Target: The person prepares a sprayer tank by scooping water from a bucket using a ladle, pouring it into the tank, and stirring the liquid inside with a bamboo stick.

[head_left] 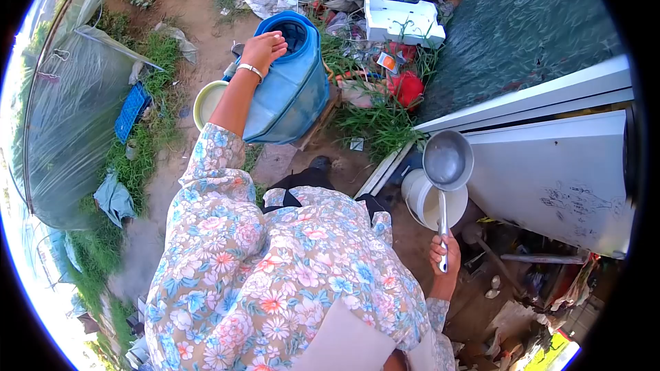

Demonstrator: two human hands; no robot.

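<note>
My right hand (445,254) grips the end of a long-handled metal ladle (448,158), fingers wrapped round the handle. The ladle's round grey bowl overlaps a white bucket (416,196) on the ground in this view. My left arm reaches forward to a large blue plastic barrel (292,99) with a dark round mouth. There my left hand (263,51) lies at the near-left edge of the mouth, its fingers stretched out and close together. Beside the barrel, partly behind my forearm, shows a pale round lid or tub (206,104).
A white foam box (404,19), bags and rubbish lie past the barrel. To the right stands a white panel (550,165) with dark marks. Plastic sheeting (69,117) and a blue crate (130,111) are at left. Clutter covers the lower right ground.
</note>
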